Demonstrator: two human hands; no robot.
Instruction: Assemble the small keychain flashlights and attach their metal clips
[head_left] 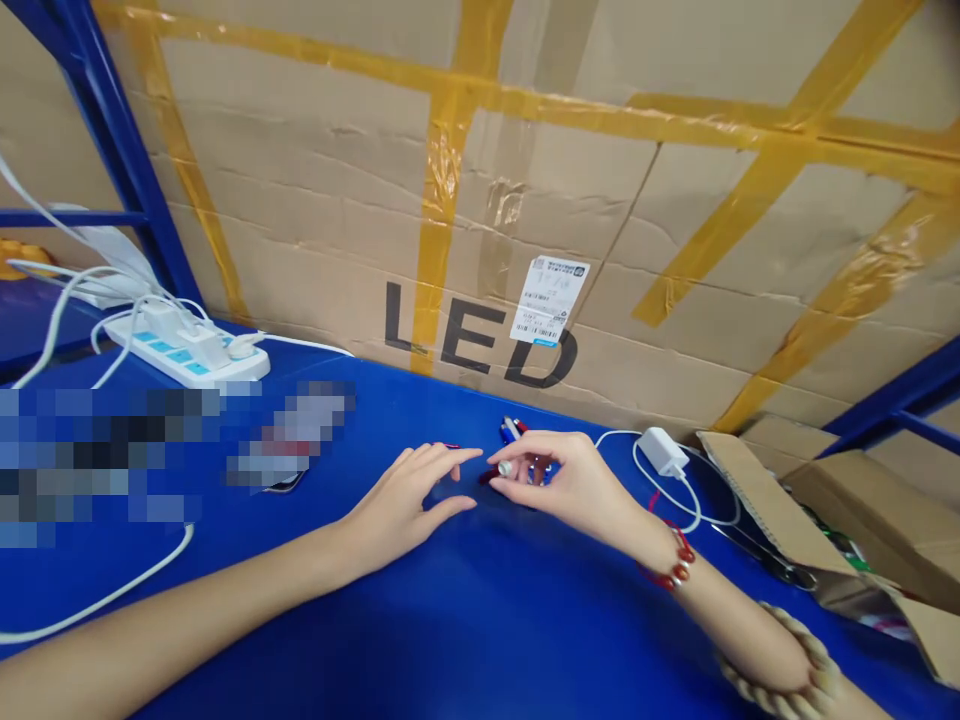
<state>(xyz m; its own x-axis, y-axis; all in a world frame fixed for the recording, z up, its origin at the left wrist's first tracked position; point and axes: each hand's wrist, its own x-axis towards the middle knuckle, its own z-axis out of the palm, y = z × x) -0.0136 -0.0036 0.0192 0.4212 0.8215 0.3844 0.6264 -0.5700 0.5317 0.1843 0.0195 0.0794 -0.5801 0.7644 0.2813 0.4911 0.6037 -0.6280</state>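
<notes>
My left hand (416, 495) hovers over the blue tabletop with thumb and fingers apart, holding nothing. Facing it, my right hand (562, 475) is curled around a small slim thing with a round white end (505, 468), which looks like a pen. A dark red tip shows beside that end; whether it belongs to the same thing I cannot tell. Just behind my right fingers are pens (511, 431) with white, blue and red parts, partly hidden by the hand. Red beads and a thick braided bracelet circle my right arm.
A large taped cardboard box (337, 230) stands along the back. To the left lie a white power strip (199, 360) with cables and a blurred phone-like object (296, 440). A white charger (662, 452), its cable and an open carton (787, 500) are on the right.
</notes>
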